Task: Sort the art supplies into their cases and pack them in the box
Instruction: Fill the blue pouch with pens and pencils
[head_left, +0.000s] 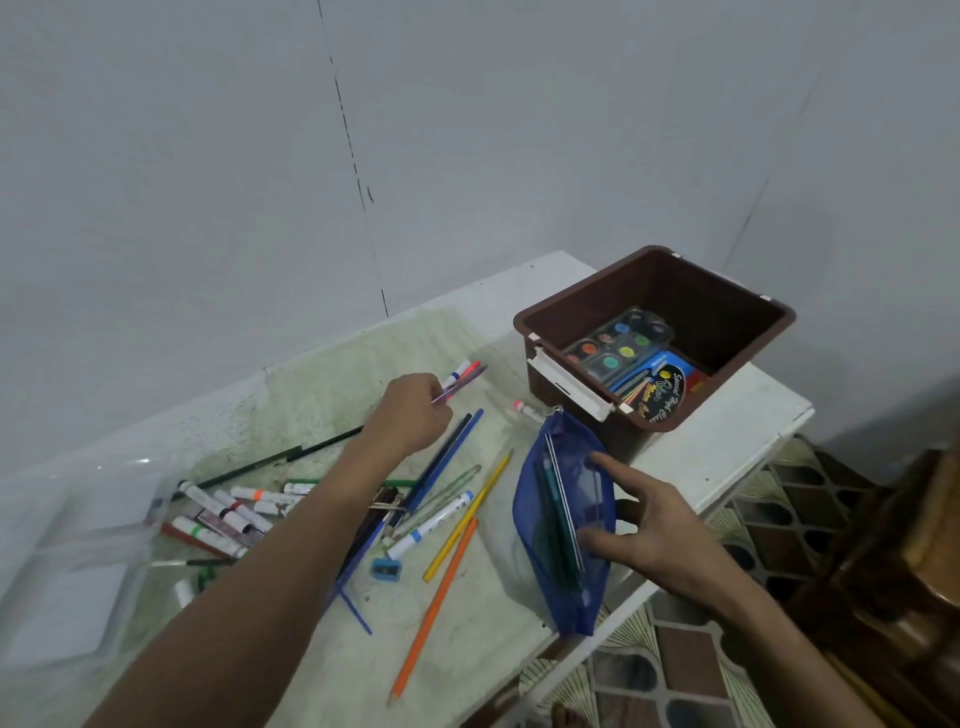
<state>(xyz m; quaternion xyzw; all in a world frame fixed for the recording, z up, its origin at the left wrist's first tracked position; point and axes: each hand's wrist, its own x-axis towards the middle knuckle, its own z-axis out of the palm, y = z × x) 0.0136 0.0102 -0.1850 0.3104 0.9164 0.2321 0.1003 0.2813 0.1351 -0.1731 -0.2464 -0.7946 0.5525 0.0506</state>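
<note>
My left hand (410, 413) grips a small bunch of markers and a purple pencil (461, 376) above the table's far side. With thumb and fingers my right hand (657, 527) holds the open mouth of a blue mesh zip pouch (558, 525) that has pencils inside. The brown plastic box (737, 332) stands at the back right, holding a watercolour palette (621, 343) and a blue pencil pack (660, 389). Loose on the white table (727, 441) lie coloured pencils (436, 608), a blue-capped marker (431, 522), several paint tubes (228, 512) and a blue sharpener (387, 568).
A clear plastic container (78, 561) sits at the table's left end. A pink-tipped marker (527, 410) lies next to the box. The table's right edge drops to a patterned floor (675, 670); a wooden piece of furniture (893, 561) stands at the far right. Grey walls close the back.
</note>
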